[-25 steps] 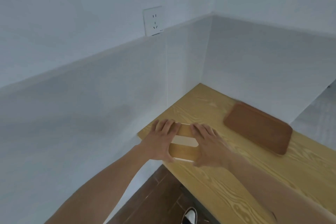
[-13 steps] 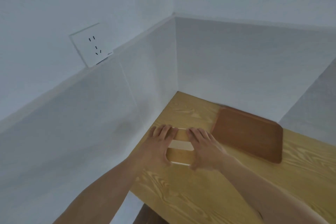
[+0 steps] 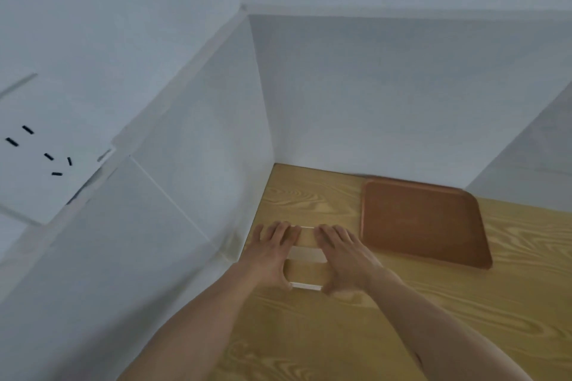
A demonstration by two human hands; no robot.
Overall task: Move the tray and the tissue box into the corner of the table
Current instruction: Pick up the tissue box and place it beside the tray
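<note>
My hands cover both ends of the tissue box (image 3: 305, 269), so only its wooden top and pale slot show between them. No writing can be read anywhere; the socket (image 3: 46, 148) on the left wall is cut off by the frame. My left hand (image 3: 269, 252) and right hand (image 3: 343, 257) lie palms down, fingers spread forward, thumbs hooked on the near edge, clasping the box. It sits on the table (image 3: 387, 334) by the left wall, short of the corner. The tray (image 3: 421, 223) lies flat just right, against the back wall.
</note>
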